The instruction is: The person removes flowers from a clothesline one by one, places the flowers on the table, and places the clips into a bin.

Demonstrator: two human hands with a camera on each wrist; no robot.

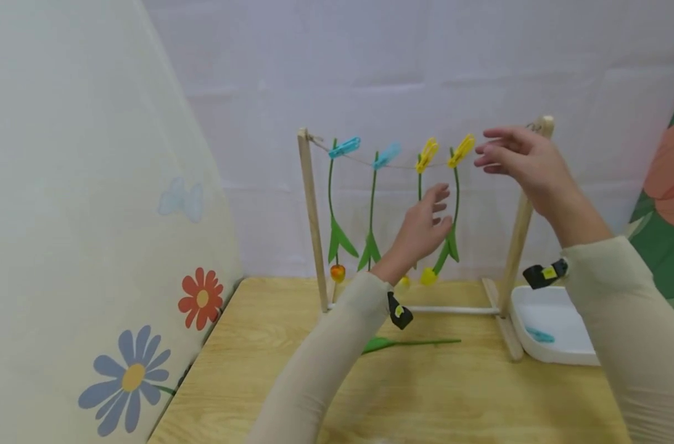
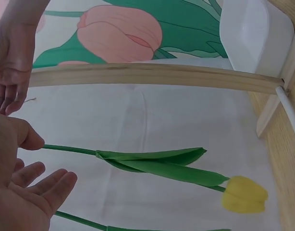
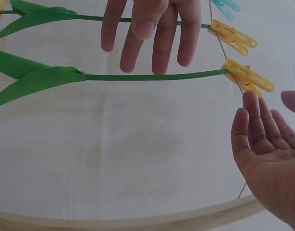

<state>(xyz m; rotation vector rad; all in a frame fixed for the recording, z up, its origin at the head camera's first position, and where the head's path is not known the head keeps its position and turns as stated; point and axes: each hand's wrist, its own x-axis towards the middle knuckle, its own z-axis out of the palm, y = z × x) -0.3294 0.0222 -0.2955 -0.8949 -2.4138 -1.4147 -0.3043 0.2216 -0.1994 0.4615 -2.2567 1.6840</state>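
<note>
Creased beige sleeves reach forward, the left hand and right hand both with fingers loosely spread, near a yellow tulip. It hangs upside down, its slim green stem fixed to thin string by a slotted yellow plastic clip. Wooden posts hold the string above a wood-grain table; wrinkled white cloth hangs behind.

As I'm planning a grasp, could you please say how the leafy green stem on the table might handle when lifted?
The leafy green stem is probably fairly stiff, since its bare end lies straight on the table. Being thin, it seems light. Its broad leaf may hinder rolling.
</note>
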